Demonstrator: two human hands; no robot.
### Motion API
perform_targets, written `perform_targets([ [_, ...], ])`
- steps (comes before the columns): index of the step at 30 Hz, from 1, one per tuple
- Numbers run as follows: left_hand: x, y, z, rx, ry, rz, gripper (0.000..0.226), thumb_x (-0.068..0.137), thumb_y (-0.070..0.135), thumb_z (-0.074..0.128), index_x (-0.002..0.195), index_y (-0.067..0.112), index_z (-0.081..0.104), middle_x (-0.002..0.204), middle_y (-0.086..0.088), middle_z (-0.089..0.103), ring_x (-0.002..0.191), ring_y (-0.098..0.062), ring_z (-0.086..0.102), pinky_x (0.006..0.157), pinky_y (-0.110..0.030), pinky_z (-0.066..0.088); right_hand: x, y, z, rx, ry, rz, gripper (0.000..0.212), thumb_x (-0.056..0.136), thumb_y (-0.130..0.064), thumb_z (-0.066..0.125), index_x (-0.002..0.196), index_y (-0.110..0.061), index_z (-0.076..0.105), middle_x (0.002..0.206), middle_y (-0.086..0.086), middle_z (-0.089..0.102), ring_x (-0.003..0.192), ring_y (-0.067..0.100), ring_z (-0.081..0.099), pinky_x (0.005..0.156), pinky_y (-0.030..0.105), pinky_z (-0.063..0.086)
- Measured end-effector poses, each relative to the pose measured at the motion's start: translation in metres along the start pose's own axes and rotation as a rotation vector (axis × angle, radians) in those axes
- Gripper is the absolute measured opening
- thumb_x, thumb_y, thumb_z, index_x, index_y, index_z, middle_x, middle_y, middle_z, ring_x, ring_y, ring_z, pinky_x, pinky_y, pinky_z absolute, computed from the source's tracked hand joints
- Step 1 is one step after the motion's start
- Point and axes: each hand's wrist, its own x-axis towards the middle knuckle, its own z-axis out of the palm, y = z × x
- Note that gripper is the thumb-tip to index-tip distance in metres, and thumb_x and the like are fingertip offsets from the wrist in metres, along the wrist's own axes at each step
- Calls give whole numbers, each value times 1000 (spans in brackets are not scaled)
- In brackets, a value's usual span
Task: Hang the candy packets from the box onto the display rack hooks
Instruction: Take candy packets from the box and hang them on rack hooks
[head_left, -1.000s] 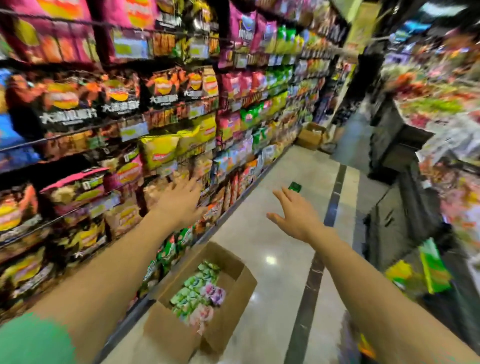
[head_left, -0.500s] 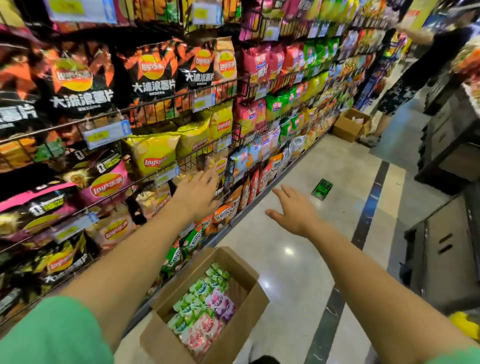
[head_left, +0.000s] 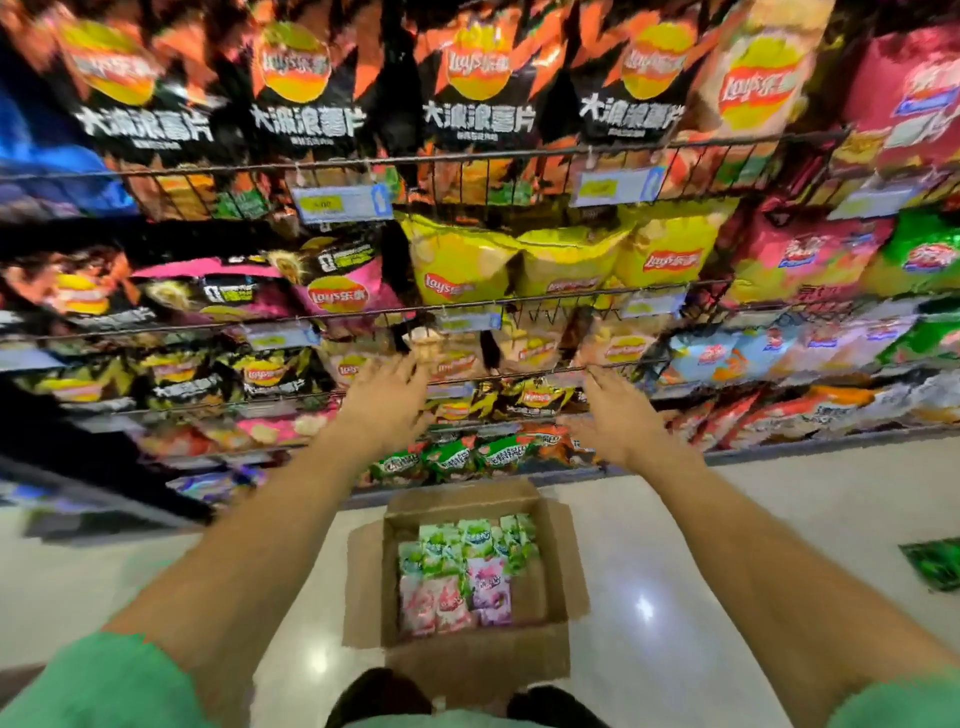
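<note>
Down on the floor, the box holds the candy packets, well below both hands — left hand and right hand, fingers spread, empty, at the rack.

Candy packets flat in open box

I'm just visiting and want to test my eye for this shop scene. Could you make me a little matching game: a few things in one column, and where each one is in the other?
Things:
1. green and pink candy packets
2. brown cardboard box
3. yellow crisp bags
4. left hand

Places:
A. on the pale floor, in front of the rack
B. on a wire shelf above both hands
C. inside the box
D. stretched out, fingers straight, towards the lower shelves

Pairs: 1-C, 2-A, 3-B, 4-D
</note>
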Motion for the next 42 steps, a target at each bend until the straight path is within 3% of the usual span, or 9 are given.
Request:
perform_targets([
  [4, -13, -5, 26, -66, -38, -137, 83, 104, 55, 39, 163, 12, -1, 171, -11, 4, 157, -27, 11, 127, -49, 10, 40, -8, 14, 21, -53, -156, 77, 102, -54, 44, 160, -11, 17, 169, 13, 8, 155, 32, 14, 125, 42, 19],
  [11, 1, 0, 93, -182, -139, -232, 69, 105, 47, 44, 160, 11, 19, 167, -11, 25, 153, -29, 25, 125, -49, 16, 88, -29, 73, 98, -39, -262, 71, 98, -50, 55, 154, -10, 36, 158, 13, 37, 148, 32, 31, 119, 43, 29],
  [17, 29, 28, 193, -322, -198, -247, 61, 105, 33, 44, 157, 6, 25, 161, -16, 33, 145, -35, 37, 119, -46, 24, 106, -22, 164, 87, -116, -237, 68, 101, -48, 52, 154, -9, 36, 156, 15, 39, 142, 33, 38, 112, 42, 35],
  [22, 45, 46, 317, -340, -263, -253, 71, 98, 51, 32, 154, 7, 28, 152, -14, 45, 132, -38, 49, 110, -49, 42, 108, -12, 274, 184, -208, -139, 60, 99, -40, 58, 148, -9, 42, 146, 13, 49, 134, 33, 46, 108, 45, 42],
  [26, 57, 67, 423, -356, -322, -236, 62, 103, 44, 47, 153, 11, 30, 154, -14, 40, 135, -38, 46, 106, -45, 39, 119, -10, 385, 250, -224, -50, 59, 95, -46, 56, 139, -7, 51, 137, 16, 55, 126, 36, 51, 105, 49, 42],
  [30, 70, 86, 549, -407, -395, -259, 62, 104, 44, 47, 156, 16, 28, 153, -12, 43, 135, -37, 48, 107, -45, 40, 145, -9, 510, 259, -302, -5, 61, 98, -42, 59, 149, -13, 42, 144, 18, 51, 130, 38, 49, 104, 42, 41],
  [36, 101, 102, 716, -654, -481, -410, 61, 101, 41, 55, 149, 9, 37, 138, -22, 54, 125, -43, 54, 99, -47, 48, 193, -16, 680, 303, -443, 80, 67, 96, -54, 57, 148, -16, 40, 141, 16, 56, 128, 38, 54, 101, 48, 49],
  [39, 124, 106, 776, -827, -583, -544, 60, 99, 46, 59, 140, 5, 43, 123, -20, 63, 108, -36, 62, 84, -39, 50, 210, -13, 741, 293, -480, 165, 84, 77, -84, 44, 134, -23, 50, 126, 8, 67, 112, 34, 65, 94, 50, 53],
  [42, 140, 107, 819, -1007, -746, -629, 61, 95, 50, 64, 137, 9, 52, 104, -13, 67, 85, -26, 66, 65, -32, 52, 221, -6, 785, 313, -558, 218, 79, 81, -79, 48, 129, -17, 55, 114, 3, 68, 108, 29, 67, 97, 48, 53],
])
